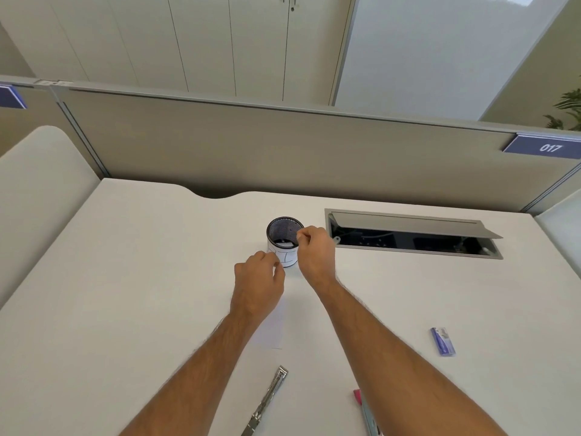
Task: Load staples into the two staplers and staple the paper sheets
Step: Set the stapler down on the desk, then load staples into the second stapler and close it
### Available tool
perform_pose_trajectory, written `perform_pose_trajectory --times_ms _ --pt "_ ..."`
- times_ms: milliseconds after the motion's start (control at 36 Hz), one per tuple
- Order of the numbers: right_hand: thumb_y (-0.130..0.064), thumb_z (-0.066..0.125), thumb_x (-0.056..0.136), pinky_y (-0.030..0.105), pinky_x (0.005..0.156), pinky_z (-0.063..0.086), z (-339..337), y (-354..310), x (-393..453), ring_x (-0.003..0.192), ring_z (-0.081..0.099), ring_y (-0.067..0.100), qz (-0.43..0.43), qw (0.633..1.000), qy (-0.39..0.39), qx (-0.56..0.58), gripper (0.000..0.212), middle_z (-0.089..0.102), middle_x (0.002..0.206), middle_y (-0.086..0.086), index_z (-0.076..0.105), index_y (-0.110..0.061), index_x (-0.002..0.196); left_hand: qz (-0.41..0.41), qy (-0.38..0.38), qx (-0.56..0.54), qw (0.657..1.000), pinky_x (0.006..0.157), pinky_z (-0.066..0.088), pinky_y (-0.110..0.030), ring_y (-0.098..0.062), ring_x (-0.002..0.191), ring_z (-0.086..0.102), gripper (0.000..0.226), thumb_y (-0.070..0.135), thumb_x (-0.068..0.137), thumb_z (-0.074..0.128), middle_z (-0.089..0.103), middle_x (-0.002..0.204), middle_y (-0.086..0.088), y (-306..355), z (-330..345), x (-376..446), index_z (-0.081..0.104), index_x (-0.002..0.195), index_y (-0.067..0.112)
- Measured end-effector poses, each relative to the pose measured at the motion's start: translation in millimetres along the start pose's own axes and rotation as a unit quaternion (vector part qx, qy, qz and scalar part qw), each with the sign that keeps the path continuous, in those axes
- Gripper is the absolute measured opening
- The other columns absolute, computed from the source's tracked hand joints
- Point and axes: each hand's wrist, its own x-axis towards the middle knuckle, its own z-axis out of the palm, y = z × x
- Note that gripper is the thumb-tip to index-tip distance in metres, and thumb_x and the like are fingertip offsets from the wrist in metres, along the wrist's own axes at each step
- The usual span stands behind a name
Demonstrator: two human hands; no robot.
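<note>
Near the table's front edge lies an opened metal stapler, stiff and slick, best gripped along its sides, while both curled hands, left hand and right hand, hover at the mesh cup, contents indiscernible.

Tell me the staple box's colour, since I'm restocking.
Blue, with a pale patch on its top; the head view shows the staple box.

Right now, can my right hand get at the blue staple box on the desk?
Probably yes: the right hand is up at the mesh cup, and bare desk lies between it and the staple box.
</note>
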Motion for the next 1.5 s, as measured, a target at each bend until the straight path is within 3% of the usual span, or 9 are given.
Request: perform_pose_trajectory --times_ms 139,389,528,694,889,1028,1167,1306,1500 --pt "-0.012 0.049 0.102 0.029 0.074 0.047 -18.1 17.2 -17.9 0.089 0.061 0.019 0.023 0.999 0.037 0.027 0.022 0.066 0.098 0.002 0.070 -0.007 0.100 -0.004 0.000 -0.023 1.000 0.090 0.042 -0.042 -0.025 0.089 0.064 0.017 0.019 0.100 0.053 0.068 0.094 -0.003 7.5 2.7 -12.3 0.069 0.099 0.011" --pt "-0.011 0.054 0.099 0.036 0.089 0.056 -85.2 97.5 -73.9 0.102 0.064 0.022 0.096 0.992 0.075 -0.027 0.020 0.068 0.114 0.009 0.070 -0.009 0.112 0.030 -0.056 -0.042 0.997 0.089 0.047 -0.044 -0.027 0.084 0.064 0.018 0.018 0.099 0.051 0.069 0.090 -0.004 54.1 16.0 -56.2 0.066 0.094 0.011" --pt "-0.011 0.059 0.095 0.039 0.087 0.052 -122.0 139.1 -107.7 0.107 0.060 0.028 0.159 0.981 0.095 -0.053 0.022 0.063 0.114 0.010 0.065 -0.009 0.116 0.041 -0.097 -0.057 0.993 0.088 0.049 -0.045 -0.026 0.085 0.063 0.017 0.017 0.098 0.051 0.069 0.091 -0.003 81.9 34.3 -86.6 0.066 0.094 0.010" --pt "-0.013 0.064 0.092 0.040 0.085 0.048 -158.8 179.8 -132.4 0.123 0.046 0.032 0.218 0.968 0.106 -0.066 0.037 0.054 0.126 0.013 0.054 -0.008 0.127 0.045 -0.139 -0.070 0.987 0.089 0.050 -0.044 -0.026 0.088 0.063 0.018 0.017 0.098 0.049 0.070 0.093 -0.002 120.3 59.9 -114.6 0.066 0.095 0.011" --pt "-0.023 0.069 0.090 0.039 0.078 0.045 -176.7 211.1 -136.5 0.124 0.041 0.035 0.255 0.956 0.099 -0.103 0.053 0.047 0.129 0.016 0.047 -0.005 0.134 0.048 -0.167 -0.077 0.982 0.089 0.050 -0.042 -0.025 0.088 0.063 0.019 0.016 0.098 0.047 0.069 0.092 -0.001 151.6 80.8 -134.4 0.065 0.095 0.011" --pt "-0.027 0.064 0.094 0.041 0.079 0.045 -181.9 224.5 -137.1 0.120 0.043 0.037 0.271 0.950 0.079 -0.131 0.042 0.049 0.124 0.019 0.051 0.000 0.123 0.040 -0.181 -0.086 0.979 0.073 0.054 -0.044 -0.029 0.074 0.064 0.019 0.017 0.099 0.045 0.066 0.090 -0.002 165.3 90.1 -142.7 0.063 0.095 0.010" --pt "-0.026 0.057 0.099 0.038 0.077 0.042 -187.4 229.8 -139.1 0.120 0.045 0.036 0.268 0.950 0.053 -0.152 0.032 0.049 0.124 0.018 0.055 -0.001 0.119 0.027 -0.176 -0.093 0.979 0.080 0.053 -0.042 -0.024 0.086 0.062 0.017 0.018 0.098 0.047 0.067 0.092 -0.001 170.7 98.8 -147.1 0.063 0.095 0.012" --pt "-0.024 0.057 0.098 0.036 0.075 0.043 -195.7 226.8 -142.5 0.116 0.047 0.032 0.232 0.961 0.059 -0.138 0.026 0.051 0.121 0.013 0.060 -0.006 0.116 -0.005 -0.174 -0.140 0.975 0.075 0.056 -0.045 -0.026 0.081 0.064 0.016 0.016 0.097 0.050 0.069 0.085 -0.004 173.9 104.3 -150.6 0.064 0.092 0.008" --pt "-0.024 0.063 0.093 0.039 0.070 0.054 -195.1 200.5 -160.2 0.084 0.064 0.028 0.197 0.978 0.063 -0.027 0.016 0.067 0.096 0.005 0.059 -0.014 0.105 -0.033 -0.170 -0.185 0.967 0.073 0.059 -0.038 -0.024 0.078 0.069 0.019 0.024 0.101 0.054 0.072 0.087 -0.003 177.7 111.0 -155.0 0.065 0.102 0.010"
